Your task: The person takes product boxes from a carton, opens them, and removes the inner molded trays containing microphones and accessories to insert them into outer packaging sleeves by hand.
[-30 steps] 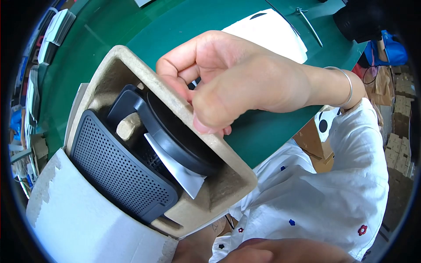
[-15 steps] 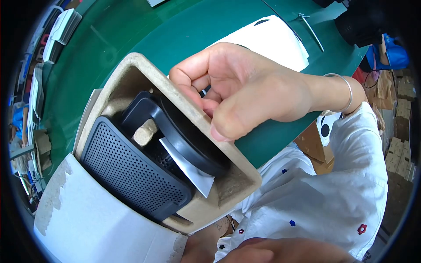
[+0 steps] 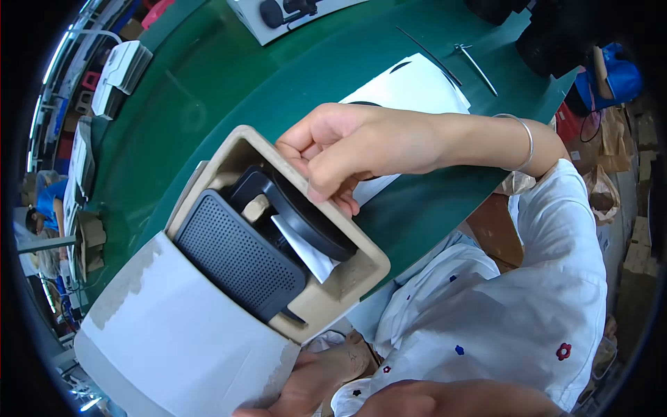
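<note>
My right hand (image 3: 340, 163) pinches the upper rim of a tan moulded tray (image 3: 375, 267), thumb inside and fingers outside. In the tray lie a dark grey perforated panel (image 3: 236, 254), a black curved part (image 3: 313, 222) and a folded white paper (image 3: 302, 250). The tray's lower left part sits inside a white box (image 3: 187, 333) with a torn grey patch along its edge. At the bottom, my left hand (image 3: 295, 389) is against the underside of the box, its fingers mostly hidden.
White sheets (image 3: 410, 83), a thin dark rod (image 3: 431, 55) and a metal pin (image 3: 479, 69) lie on the green table (image 3: 201, 97). A printed box (image 3: 278, 21) stands at the top. Stacked white items (image 3: 121, 76) are at left; a person in blue (image 3: 48, 205) is beyond.
The box, tray and my right hand have moved down and appear smaller. The printed box at the top shows more, and a person has come into view at left.
</note>
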Action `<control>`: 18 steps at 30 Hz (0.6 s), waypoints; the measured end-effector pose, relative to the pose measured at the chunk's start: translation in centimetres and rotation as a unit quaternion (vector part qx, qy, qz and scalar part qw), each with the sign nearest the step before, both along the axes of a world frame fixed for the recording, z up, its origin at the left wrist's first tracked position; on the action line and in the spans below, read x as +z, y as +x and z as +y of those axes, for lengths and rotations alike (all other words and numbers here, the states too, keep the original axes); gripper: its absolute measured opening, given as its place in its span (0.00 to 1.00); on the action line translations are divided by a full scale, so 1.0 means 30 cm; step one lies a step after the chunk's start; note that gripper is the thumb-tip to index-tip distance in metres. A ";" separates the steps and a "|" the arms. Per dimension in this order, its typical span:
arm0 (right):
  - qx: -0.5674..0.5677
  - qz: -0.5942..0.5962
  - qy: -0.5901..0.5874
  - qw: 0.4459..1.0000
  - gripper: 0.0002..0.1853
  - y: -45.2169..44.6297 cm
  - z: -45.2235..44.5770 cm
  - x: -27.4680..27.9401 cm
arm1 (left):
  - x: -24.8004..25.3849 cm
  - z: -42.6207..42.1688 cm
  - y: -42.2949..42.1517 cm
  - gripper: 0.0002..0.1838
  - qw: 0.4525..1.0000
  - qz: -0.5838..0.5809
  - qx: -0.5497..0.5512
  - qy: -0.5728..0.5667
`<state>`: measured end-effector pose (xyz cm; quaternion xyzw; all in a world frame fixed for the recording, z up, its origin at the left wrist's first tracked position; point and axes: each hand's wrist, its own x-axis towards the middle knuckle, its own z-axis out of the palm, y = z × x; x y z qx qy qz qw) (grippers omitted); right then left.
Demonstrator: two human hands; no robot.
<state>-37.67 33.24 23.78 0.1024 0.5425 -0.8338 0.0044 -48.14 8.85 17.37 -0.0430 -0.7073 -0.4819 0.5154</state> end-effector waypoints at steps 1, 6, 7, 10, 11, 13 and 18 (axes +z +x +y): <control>0.002 -0.003 0.013 1.000 0.06 -0.004 0.000 0.000 | 0.005 0.008 0.013 0.17 1.000 -0.013 0.008 -0.003; -0.008 -0.002 0.104 0.995 0.10 -0.021 -0.005 0.019 | 0.074 0.054 0.056 0.18 0.998 -0.051 0.029 -0.001; -0.011 0.003 0.120 0.993 0.11 -0.025 -0.005 0.024 | 0.101 0.077 0.067 0.18 0.997 -0.072 0.031 0.007; -0.004 0.025 0.114 0.993 0.11 -0.004 0.037 0.037 | 0.195 0.153 0.126 0.18 0.985 -0.146 -0.018 0.092; -0.007 0.026 0.121 0.992 0.11 0.004 0.041 0.052 | 0.218 0.185 0.157 0.19 0.977 -0.160 -0.047 0.130; -0.007 0.028 0.137 0.990 0.11 0.010 0.045 0.078 | 0.213 0.148 0.140 0.20 0.944 -0.129 -0.182 0.242; 0.007 0.070 0.209 0.975 0.09 0.021 0.061 0.156 | 0.213 0.187 0.196 0.27 0.946 -0.060 -0.119 0.295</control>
